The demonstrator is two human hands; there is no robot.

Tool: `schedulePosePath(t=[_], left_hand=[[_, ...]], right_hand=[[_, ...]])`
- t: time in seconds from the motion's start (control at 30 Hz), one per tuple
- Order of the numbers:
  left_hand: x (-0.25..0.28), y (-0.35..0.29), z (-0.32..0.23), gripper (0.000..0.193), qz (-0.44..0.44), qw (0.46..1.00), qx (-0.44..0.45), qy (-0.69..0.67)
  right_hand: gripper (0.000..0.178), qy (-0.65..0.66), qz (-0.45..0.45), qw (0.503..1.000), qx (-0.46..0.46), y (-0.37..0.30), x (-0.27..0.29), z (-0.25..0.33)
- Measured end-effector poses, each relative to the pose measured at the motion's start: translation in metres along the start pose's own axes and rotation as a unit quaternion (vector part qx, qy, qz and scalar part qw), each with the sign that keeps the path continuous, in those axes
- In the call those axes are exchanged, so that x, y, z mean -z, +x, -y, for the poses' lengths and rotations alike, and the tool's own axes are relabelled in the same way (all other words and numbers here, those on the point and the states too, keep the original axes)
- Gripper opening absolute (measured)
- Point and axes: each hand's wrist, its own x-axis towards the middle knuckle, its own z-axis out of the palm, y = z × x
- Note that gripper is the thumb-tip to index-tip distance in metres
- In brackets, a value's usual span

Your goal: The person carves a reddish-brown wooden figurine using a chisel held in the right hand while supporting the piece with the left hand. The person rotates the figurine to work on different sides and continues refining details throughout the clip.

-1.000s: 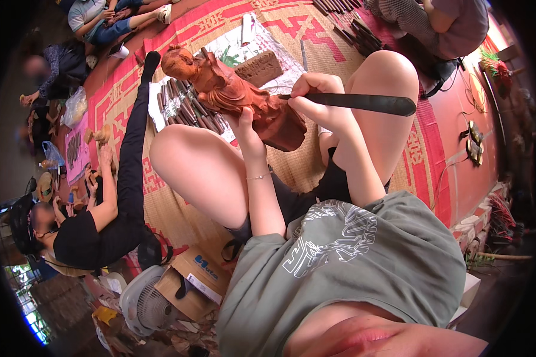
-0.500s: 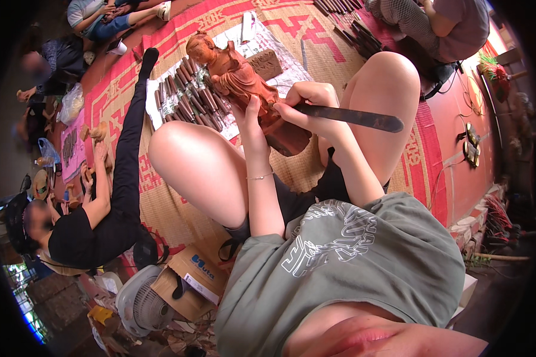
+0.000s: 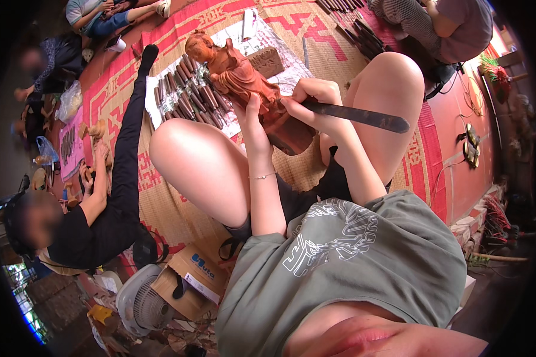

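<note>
A reddish-brown carved wooden statue (image 3: 235,68) of a robed figure leans between my bent knees, its head pointing away to the upper left. My left hand (image 3: 253,122) is wrapped round its lower side, with the thumb up along the robe and the other fingers mostly hidden. In my closed right hand (image 3: 320,110) is a carving tool (image 3: 366,117) with a long, flat, dark shank sticking out to the right. Its working end is hidden by my fingers near the statue's lower robe.
Several wooden-handled carving chisels (image 3: 187,98) lie on a white sheet beyond my left knee, with a brown block (image 3: 266,62) beside the statue. More dark tools (image 3: 363,38) lie far right. A co-worker in black (image 3: 95,238) sits at left, near a fan (image 3: 143,300) and cardboard box (image 3: 190,279).
My right hand and the carving tool have shifted slightly to the right along the statue's lower robe. My left hand keeps its hold. At left the co-worker's head has moved a little.
</note>
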Motion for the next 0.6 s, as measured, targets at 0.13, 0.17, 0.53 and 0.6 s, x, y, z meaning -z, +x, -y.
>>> schedulePosePath(t=[0.13, 0.17, 0.53, 0.6], left_hand=[[-0.002, -0.003, -0.007, 0.063, -0.011, 1.000, 0.023, 0.018], [-0.007, -0.006, -0.011, 0.064, -0.020, 0.999, 0.034, 0.020], [-0.005, -0.004, -0.005, 0.068, -0.015, 0.999, 0.014, 0.029], [-0.003, -0.003, -0.003, 0.067, -0.005, 1.000, 0.000, 0.027]], right_hand=[[0.024, 0.010, 0.022, 1.000, -0.004, 0.002, 0.001, -0.005], [0.024, 0.003, 0.037, 0.999, -0.007, 0.001, 0.003, -0.006], [0.025, -0.013, 0.060, 0.998, -0.007, 0.000, 0.007, -0.005], [0.026, 0.002, 0.020, 1.000, 0.000, 0.001, 0.002, -0.005]])
